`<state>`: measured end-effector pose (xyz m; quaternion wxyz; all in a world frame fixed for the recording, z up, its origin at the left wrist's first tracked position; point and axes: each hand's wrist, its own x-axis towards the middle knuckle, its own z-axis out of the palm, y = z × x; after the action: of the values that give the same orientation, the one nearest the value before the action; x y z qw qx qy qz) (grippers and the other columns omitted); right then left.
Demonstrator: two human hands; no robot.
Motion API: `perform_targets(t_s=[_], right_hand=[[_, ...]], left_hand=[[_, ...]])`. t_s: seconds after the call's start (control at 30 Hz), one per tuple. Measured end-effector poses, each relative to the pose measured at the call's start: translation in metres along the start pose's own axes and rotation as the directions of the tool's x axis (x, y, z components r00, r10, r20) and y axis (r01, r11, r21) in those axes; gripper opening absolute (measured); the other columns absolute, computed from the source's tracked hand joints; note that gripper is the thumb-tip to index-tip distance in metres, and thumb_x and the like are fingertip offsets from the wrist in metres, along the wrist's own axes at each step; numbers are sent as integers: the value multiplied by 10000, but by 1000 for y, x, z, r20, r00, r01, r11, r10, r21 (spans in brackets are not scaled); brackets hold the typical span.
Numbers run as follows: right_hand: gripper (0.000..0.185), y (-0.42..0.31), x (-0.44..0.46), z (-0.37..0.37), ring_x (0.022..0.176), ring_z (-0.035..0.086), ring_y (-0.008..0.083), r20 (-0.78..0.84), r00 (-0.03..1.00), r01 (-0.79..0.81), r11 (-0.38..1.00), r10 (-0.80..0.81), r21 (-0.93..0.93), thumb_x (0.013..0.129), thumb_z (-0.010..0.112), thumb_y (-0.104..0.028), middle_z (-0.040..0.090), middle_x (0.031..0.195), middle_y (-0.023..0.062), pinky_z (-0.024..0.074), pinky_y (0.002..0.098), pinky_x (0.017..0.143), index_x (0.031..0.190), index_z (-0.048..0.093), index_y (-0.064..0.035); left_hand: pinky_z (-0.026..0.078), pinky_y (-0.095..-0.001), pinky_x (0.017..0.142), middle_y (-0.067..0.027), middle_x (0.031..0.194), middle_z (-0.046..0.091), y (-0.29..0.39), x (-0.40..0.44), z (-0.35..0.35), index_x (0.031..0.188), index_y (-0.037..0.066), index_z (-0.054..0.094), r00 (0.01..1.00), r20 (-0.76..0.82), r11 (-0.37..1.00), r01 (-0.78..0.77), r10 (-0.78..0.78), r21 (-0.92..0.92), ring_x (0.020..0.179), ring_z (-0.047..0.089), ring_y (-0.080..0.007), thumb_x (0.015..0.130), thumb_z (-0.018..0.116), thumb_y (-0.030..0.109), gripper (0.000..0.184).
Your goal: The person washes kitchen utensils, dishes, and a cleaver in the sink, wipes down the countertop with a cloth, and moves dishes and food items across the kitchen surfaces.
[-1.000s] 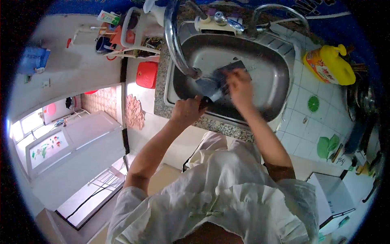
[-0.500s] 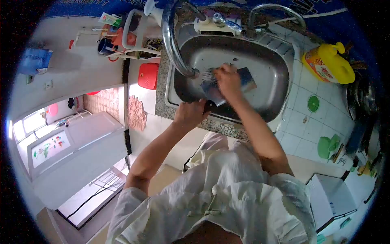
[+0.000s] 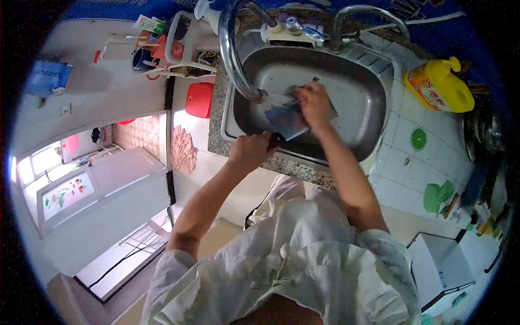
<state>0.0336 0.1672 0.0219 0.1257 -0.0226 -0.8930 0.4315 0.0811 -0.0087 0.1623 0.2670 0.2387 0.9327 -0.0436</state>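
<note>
My left hand (image 3: 250, 150) is wrapped round the black handle of a wide-bladed knife (image 3: 287, 120), at the sink's front edge. The broad dark blade reaches into the metal sink (image 3: 355, 127), below the curved faucet (image 3: 234, 54). My right hand (image 3: 315, 105) is over the blade, its fingers bent and blurred by motion. Whatever those fingers hold, if anything, cannot be made out. Water seems to fall from the spout near the blade.
On the tiled counter to the right stands a yellow pump bottle (image 3: 440, 86). A second faucet (image 3: 374, 12) is behind the sink. A red container (image 3: 199, 100) and a pink cloth (image 3: 183, 150) are at the left. Pans line the far right.
My right hand has moved back and forth over the blade, left and then slightly right. The blade's tilt has shifted a little. My left hand has kept its grip on the handle.
</note>
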Motion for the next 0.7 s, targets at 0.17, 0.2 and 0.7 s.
perform_targets(t_s=[0.17,0.2,0.7], right_hand=[[121,44,3,-33,862,500,273,-144,982,-139,985,124,-98,771,579,-122,533,894,87,434,351,722,872,645,-118],[121,31,-6,-42,865,499,279,-130,981,-155,987,147,-52,778,576,-127,527,904,93,432,348,726,879,643,-122],[158,21,4,-26,854,494,285,-161,975,-177,976,155,-126,736,578,-79,509,878,100,436,362,722,883,633,-91]], left_hand=[[481,-375,458,-114,601,588,-25,-1,37,869,39,530,987,-133,993,-79,91,90,534,602,-272,765,556,406,382],[481,-375,458,-114,601,588,-27,0,40,869,39,530,987,-132,993,-80,90,83,534,602,-272,765,556,406,382],[487,-369,471,-83,597,598,-7,3,3,840,71,527,999,-31,998,-17,19,59,553,614,-232,789,521,396,329]])
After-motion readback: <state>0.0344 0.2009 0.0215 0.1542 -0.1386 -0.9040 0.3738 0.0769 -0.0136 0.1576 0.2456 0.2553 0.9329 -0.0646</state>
